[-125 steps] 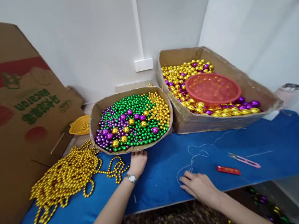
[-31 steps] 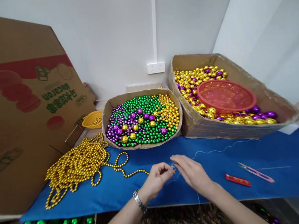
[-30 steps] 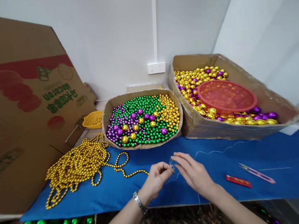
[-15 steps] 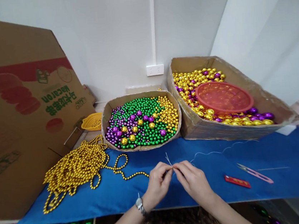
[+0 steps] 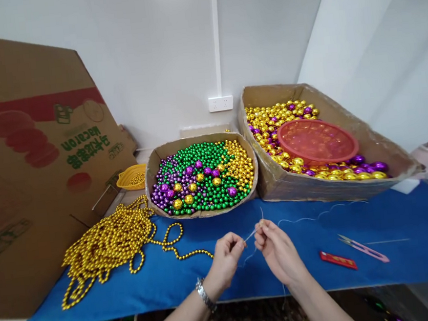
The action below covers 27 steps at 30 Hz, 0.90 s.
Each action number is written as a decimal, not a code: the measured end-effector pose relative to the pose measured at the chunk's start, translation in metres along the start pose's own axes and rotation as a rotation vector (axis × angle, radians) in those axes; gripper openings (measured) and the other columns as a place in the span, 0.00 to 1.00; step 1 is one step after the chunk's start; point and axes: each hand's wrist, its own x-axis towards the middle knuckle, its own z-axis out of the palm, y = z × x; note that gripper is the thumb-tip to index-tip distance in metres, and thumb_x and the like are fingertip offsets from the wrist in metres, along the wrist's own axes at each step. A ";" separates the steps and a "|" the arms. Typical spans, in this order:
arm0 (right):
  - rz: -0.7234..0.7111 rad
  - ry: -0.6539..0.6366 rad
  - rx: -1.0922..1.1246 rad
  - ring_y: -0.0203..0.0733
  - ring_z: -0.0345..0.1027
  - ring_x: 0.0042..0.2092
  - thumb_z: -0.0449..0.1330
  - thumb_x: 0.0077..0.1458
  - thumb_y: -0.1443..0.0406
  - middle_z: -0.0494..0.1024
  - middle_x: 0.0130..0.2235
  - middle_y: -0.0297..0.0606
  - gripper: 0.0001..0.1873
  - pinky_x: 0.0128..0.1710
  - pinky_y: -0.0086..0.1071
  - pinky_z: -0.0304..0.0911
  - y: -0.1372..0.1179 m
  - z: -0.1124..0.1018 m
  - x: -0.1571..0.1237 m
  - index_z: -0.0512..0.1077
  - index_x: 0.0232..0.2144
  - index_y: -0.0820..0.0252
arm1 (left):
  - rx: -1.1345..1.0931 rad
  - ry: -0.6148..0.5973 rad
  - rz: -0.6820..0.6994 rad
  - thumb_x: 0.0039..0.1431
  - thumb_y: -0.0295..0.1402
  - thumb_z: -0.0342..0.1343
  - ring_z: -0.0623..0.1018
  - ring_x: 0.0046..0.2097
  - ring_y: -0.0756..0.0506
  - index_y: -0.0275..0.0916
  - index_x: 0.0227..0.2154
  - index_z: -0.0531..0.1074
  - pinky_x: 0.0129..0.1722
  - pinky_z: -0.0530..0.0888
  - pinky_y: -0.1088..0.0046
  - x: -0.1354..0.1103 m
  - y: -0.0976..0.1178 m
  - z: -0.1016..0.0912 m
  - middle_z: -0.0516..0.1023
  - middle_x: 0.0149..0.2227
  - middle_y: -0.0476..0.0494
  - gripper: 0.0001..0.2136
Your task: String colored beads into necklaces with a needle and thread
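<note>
I have the left hand (image 5: 224,260) and right hand (image 5: 280,250) pinching thin whitish thread (image 5: 251,234), probably light, limp, slippery, best gripped near its free end.

I'm seeing 2 forearms (image 5: 181,320) slanting inward; over the blue cloth (image 5: 302,238), the left hand (image 5: 224,262) is pinching, the right hand (image 5: 277,252) is pinching too, fingers curling.

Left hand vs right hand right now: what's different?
Left hand has a watch on its wrist; right hand has none. A gold strand runs up to the left hand, not to the right hand. Thread pokes up above the right hand, not the left hand. Shared: both pinch thread.
</note>
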 end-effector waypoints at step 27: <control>0.003 -0.329 -1.028 0.41 0.68 0.33 0.59 0.51 0.61 0.72 0.30 0.33 0.06 0.35 0.34 0.62 0.011 -0.127 -0.014 0.71 0.33 0.54 | -0.128 0.089 -0.063 0.51 0.47 0.57 0.58 0.20 0.56 0.36 0.28 0.69 0.17 0.54 0.81 0.001 0.013 -0.016 0.62 0.21 0.55 0.16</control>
